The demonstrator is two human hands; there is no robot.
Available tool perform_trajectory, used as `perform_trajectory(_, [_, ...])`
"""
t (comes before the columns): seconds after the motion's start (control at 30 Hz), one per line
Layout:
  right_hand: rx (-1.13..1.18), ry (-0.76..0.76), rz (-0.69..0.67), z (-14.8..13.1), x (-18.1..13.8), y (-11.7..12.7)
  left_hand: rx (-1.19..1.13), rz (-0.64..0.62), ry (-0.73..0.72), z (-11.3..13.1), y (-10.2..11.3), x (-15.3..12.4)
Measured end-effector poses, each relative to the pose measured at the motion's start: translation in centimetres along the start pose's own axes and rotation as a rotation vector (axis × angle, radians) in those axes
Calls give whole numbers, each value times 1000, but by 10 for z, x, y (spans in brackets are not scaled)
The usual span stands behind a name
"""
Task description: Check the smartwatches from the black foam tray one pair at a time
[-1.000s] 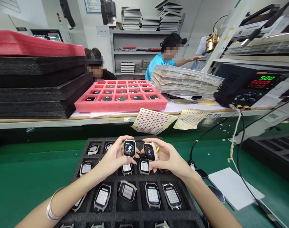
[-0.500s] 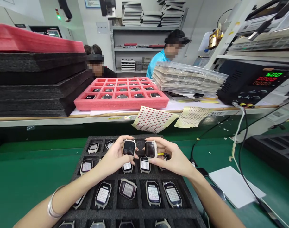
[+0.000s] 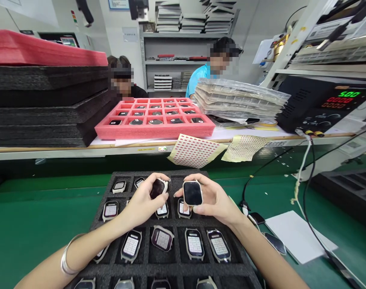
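Note:
My left hand (image 3: 146,196) grips a smartwatch case (image 3: 157,188) with a dark screen, turned partly aside between thumb and fingers. In my right hand (image 3: 214,196) is a second watch case (image 3: 193,193), pale-framed, its black screen facing me. Both hands hover over the far part of a black foam tray (image 3: 176,263). Its compartments hold several strapless watches, such as one lit watch (image 3: 194,244) showing a white grid and a tilted watch (image 3: 162,238) beside it. My hands and forearms hide some compartments.
A pink foam tray (image 3: 155,131) of watches sits on the shelf ahead, between stacked black foam (image 3: 35,108) and clear plastic trays (image 3: 239,100). A power supply (image 3: 324,104), cables and a white pad (image 3: 300,237) are at right. Two people sit beyond the shelf.
The left watch has turned so its screen angles away. The right watch has rotated to face me squarely. Both hands stay above the tray.

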State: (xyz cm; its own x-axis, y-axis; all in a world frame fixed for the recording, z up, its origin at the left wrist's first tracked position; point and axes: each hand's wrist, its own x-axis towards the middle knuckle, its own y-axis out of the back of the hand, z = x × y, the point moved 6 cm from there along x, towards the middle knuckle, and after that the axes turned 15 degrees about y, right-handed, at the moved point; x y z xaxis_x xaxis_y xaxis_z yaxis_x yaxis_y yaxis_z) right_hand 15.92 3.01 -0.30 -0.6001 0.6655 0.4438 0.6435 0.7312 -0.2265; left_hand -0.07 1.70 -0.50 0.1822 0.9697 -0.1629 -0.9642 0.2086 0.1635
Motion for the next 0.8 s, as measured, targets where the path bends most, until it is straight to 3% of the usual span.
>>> perform_trajectory(0.23, [-67,19,77,2,1,8,34,40,-76,2,-1,-4])
perform_trajectory(0.53, [77,23,133,6,0,10,69,43,-108,0,-3,-2])
perform_trajectory(0.8, [118,-5,106,9,-2,9,68,18,-91,-1,-4,-2])
